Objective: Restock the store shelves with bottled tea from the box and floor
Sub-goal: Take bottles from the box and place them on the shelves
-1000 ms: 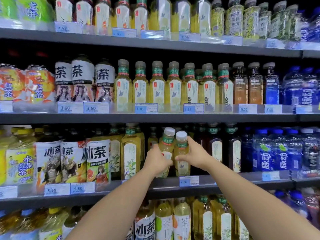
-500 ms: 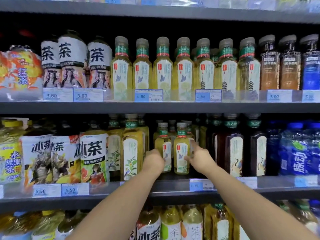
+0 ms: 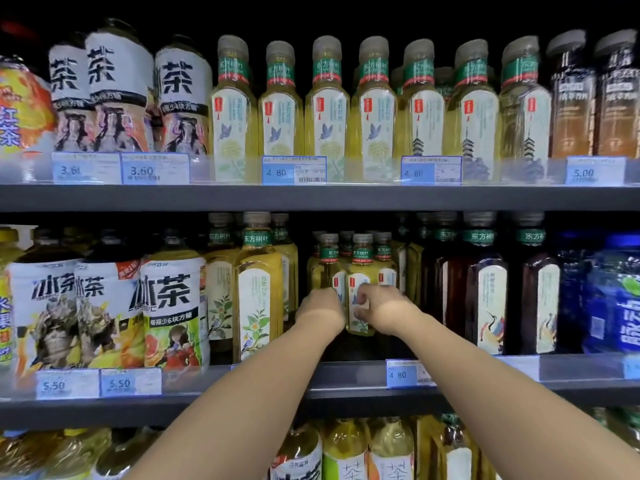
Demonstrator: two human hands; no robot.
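Mid shelf, gap between the tall pale-tea bottle and the dark tea bottle. Both arms reach in over the front edge. Left hand is wrapped round the lower body of the left small bottle, fingertips hidden behind it. Right hand is clamped on the right small bottle, fingers curled across its label. The two bottles stand upright, touching side by side, set back from the front edge and just ahead of more small bottles in the same lane. Whether their bases sit on the shelf can't be told; the wrists cover them. Judged step: seating the pair. Risks: a hard push could knock the rear row over in a chain; letting go before the bases are flat could tip a bottle forward into the open strip near the price tag and off the edge; a wrist swinging wide on the way out could clip the neighbouring bottles.
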